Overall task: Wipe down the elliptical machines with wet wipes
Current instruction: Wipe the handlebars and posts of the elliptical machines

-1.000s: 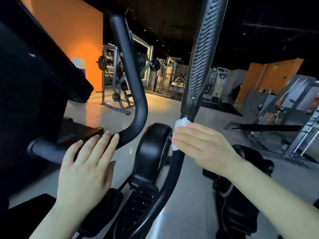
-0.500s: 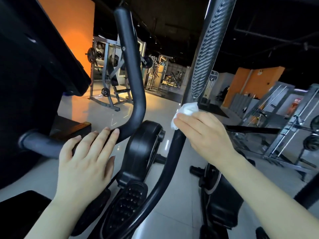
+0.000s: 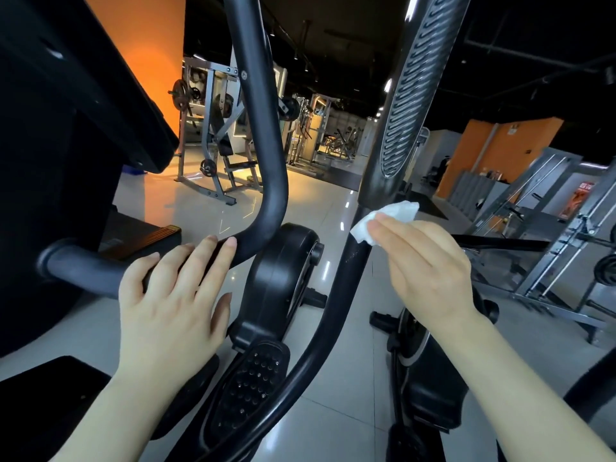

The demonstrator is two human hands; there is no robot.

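The right hand (image 3: pixel 430 265) presses a wipe (image 3: pixel 383 218) against the right bar (image 3: pixel 353 271), just below its ribbed grip (image 3: pixel 413 95) (mid-wipe, by the look). The left hand (image 3: pixel 170 295) rests flat-fingered on the left bar (image 3: pixel 266 181), steadying it. Next stroke likely needs firm contact onto the grip.

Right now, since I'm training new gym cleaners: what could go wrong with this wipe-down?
The right hand presses the wipe on the swinging arm with straight fingers; bunched up, it may slip out or leave streaks.

That arm probably pivots, so pushing could swing it and move the pedal below.

The left hand rests bare on the curved bar, possibly smudging it.
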